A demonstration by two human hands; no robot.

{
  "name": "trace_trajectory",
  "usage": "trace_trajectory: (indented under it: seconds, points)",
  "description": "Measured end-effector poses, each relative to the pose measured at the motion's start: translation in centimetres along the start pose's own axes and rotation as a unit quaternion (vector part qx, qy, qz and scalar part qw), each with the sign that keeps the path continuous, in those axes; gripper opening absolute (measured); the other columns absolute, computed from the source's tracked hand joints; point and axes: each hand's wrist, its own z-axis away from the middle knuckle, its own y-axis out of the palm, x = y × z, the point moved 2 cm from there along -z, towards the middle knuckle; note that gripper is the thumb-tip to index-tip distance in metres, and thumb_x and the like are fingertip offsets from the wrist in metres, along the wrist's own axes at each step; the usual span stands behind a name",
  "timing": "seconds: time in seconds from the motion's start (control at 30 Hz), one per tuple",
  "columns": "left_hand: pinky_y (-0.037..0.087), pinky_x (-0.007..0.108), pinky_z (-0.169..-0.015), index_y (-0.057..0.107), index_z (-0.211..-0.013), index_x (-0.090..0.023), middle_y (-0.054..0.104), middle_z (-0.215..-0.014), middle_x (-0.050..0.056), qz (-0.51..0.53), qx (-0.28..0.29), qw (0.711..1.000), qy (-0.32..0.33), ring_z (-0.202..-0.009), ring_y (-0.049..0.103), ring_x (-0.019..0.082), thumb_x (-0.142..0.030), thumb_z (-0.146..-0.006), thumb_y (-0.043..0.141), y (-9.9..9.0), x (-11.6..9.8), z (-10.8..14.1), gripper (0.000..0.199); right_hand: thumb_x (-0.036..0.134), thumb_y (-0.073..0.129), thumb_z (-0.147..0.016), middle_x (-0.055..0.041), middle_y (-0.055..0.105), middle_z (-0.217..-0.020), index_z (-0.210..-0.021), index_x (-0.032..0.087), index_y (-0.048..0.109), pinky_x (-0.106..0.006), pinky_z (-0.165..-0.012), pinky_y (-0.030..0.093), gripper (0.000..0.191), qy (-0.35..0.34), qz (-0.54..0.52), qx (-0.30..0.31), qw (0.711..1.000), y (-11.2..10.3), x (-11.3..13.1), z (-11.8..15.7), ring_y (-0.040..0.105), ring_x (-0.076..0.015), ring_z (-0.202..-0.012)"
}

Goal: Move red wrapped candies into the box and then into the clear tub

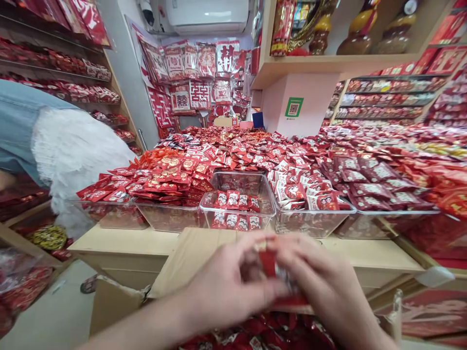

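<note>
Both hands are blurred above an open cardboard box filled with red packets. My left hand curls its fingers around small red packets, with the thumb stretched beneath them. From the right, my right hand closes over the same packets, its fingers bent downward. Just beyond the hands stands a clear plastic bin with a low layer of small red packets in neat rows. How many packets are between the hands is hidden by fingers and blur.
Clear bins heaped with red packets stand left and right along a wooden counter. A person's denim sleeve and white fluffy garment show at left. A wooden shelf juts out above at right.
</note>
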Motion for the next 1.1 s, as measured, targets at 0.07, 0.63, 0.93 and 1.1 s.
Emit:
trace_trajectory:
  seconds: [0.07, 0.63, 0.93, 1.1]
  points:
    - [0.048, 0.023, -0.06, 0.046, -0.116, -0.02, 0.064, -0.08, 0.002, 0.008, -0.055, 0.997, 0.061, -0.069, 0.059, 0.013, -0.024, -0.072, 0.061, -1.5, -1.6, -2.7, 0.047, 0.036, 0.05, -0.081, -0.004, 0.064, -0.079, -0.076, 0.02, 0.066, -0.024, -0.063, 0.048, 0.022, 0.09, -0.069, -0.03, 0.993, -0.6, -1.0, -3.6, 0.058, -0.0147, -0.073]
    - [0.044, 0.017, -0.047, 0.054, -0.092, -0.016, 0.062, -0.075, 0.001, 0.233, -0.154, 0.956, 0.092, -0.056, 0.061, 0.01, -0.025, -0.067, 0.068, -8.9, 1.5, -13.0, 0.03, 0.032, 0.063, -0.071, -0.0022, 0.068, -0.081, -0.081, 0.021, 0.069, -0.031, -0.07, 0.051, 0.016, 0.075, -0.27, -0.129, 0.951, 1.5, -9.1, -14.3, 0.061, -0.0157, -0.074]
    - [0.044, 0.023, -0.077, 0.051, -0.096, -0.015, 0.065, -0.092, 0.004, 0.336, -0.206, 0.907, 0.149, -0.085, 0.06, 0.012, -0.012, -0.062, 0.07, -9.5, 2.0, -12.9, 0.039, 0.008, 0.047, -0.073, -0.0064, 0.056, -0.117, -0.086, 0.023, 0.068, -0.035, -0.089, 0.044, 0.029, -0.153, 0.007, -0.068, 0.986, 2.6, -9.6, -12.1, 0.052, -0.0185, -0.108]
    - [0.041, 0.032, -0.088, 0.046, -0.108, -0.016, 0.065, -0.097, 0.006, 0.28, -0.2, 0.92, 0.187, -0.09, 0.06, 0.015, -0.011, -0.062, 0.069, -9.1, 2.3, -13.1, 0.052, 0.028, 0.057, -0.076, -0.0075, 0.064, -0.099, -0.101, 0.019, 0.055, -0.034, -0.08, 0.049, 0.026, 0.093, -0.195, -0.078, 0.973, 2.8, -9.7, -12.8, 0.06, -0.0172, -0.091]
